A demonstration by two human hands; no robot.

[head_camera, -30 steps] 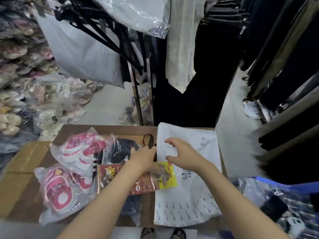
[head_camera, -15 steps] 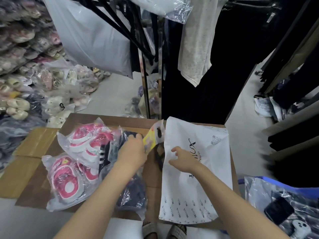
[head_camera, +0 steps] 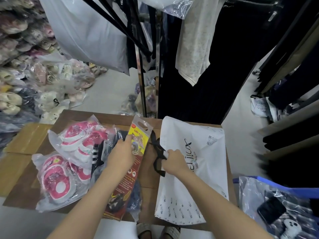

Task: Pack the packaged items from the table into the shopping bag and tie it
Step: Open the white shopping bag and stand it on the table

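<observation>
White shopping bag (head_camera: pixel 193 163) lies flat on the brown table (head_camera: pixel 69 116), and my right hand (head_camera: pixel 173 161) pinches its near edge, right where the black handles (head_camera: pixel 158 152) bunch up. Just left of that grip, my left hand (head_camera: pixel 120 155) is closed around a red-and-yellow packet (head_camera: pixel 133 163), tilted with its hang-hole end up. Further left, two bagged pink shoe packs (head_camera: pixel 69 163) and a dark packaged item (head_camera: pixel 101 152) wait, touching one another.

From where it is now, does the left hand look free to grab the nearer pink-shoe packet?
Probably not yet: the left hand is shut on the yellow-red packet. The pink-shoe packet lies uncovered just to its left.
</observation>
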